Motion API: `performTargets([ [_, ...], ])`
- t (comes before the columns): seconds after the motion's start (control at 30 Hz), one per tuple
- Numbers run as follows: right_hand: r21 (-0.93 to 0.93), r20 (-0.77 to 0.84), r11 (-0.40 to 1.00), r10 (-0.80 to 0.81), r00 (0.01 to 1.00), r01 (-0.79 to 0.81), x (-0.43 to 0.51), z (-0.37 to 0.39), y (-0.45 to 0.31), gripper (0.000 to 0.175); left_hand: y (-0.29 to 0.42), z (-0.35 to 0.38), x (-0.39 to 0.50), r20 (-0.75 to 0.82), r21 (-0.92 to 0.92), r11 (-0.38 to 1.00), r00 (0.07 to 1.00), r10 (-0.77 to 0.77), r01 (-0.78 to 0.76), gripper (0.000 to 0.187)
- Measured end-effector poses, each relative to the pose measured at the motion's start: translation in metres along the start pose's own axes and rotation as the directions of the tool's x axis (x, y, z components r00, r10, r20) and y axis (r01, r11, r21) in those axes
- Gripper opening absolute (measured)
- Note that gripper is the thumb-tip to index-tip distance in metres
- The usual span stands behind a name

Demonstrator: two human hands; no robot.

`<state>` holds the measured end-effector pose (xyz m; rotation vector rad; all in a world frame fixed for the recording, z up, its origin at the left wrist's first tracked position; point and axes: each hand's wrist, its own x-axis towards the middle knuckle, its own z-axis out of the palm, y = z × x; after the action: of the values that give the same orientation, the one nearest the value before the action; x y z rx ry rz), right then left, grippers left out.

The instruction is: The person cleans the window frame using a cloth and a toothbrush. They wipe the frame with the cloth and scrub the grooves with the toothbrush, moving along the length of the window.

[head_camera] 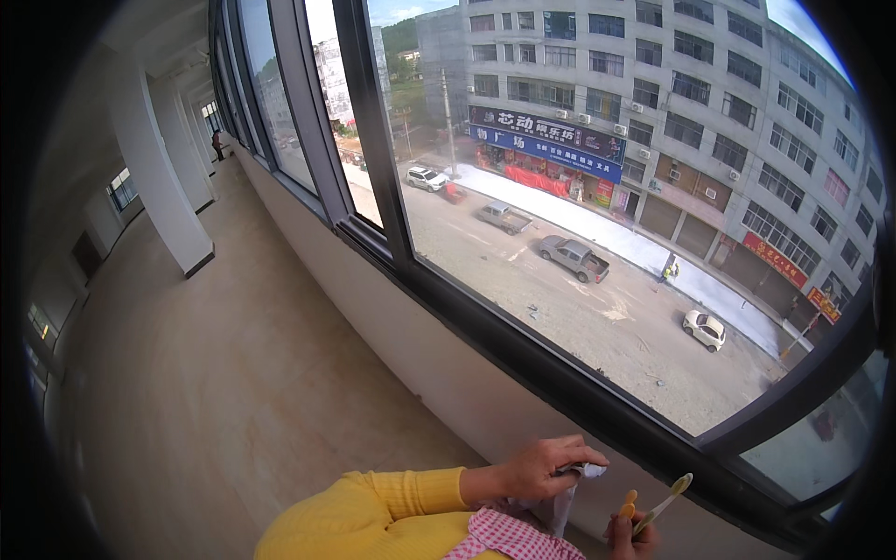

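Note:
My left hand (549, 467), at the end of a yellow knitted sleeve, grips a crumpled white cloth or thin plastic (593, 470) with a small dark edge beside the fingers. Whitish material hangs below this hand, near a pink-and-white checked garment. Lower right, my right hand (632, 535) holds a toothbrush (665, 502) with pale bristles raised toward the window frame. A small orange tool or handle (630, 502) sticks up from the same hand, its far end rounded. Both hands are just inside the dark window frame (518, 343), and neither visibly touches it.
The window frame and a low pale wall (364, 301) run diagonally across the view. A square white pillar (157, 161) stands on the tiled floor (231, 364). Far down the room, a person (218, 143) bends near the windows. Outside, vehicles stand on the street below.

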<state>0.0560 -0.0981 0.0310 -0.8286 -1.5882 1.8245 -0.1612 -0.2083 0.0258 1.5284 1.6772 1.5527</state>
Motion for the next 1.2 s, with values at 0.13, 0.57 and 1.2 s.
performTargets([
  [0.13, -0.073, 0.179, 0.995, -0.047, 0.983, 0.061, 0.016, 0.024, -0.003, 0.015, -0.011, 0.016, -0.007, 0.155, -0.213, 0.976, 0.988, -0.017, 0.051, 0.042],
  [0.57, -0.005, 0.210, 0.991, 0.132, 0.969, -0.134, 0.006, 0.009, 0.035, 0.024, -0.012, 0.063, -0.031, 0.230, -0.571, 0.761, 0.950, -0.211, 0.307, 0.034],
  [1.2, 0.020, 0.035, 0.984, 0.178, 0.983, -0.179, -0.043, -0.020, 0.072, 0.024, -0.062, -0.249, -0.076, -0.847, 0.115, 0.981, 0.532, 0.015, 0.155, 0.033],
])
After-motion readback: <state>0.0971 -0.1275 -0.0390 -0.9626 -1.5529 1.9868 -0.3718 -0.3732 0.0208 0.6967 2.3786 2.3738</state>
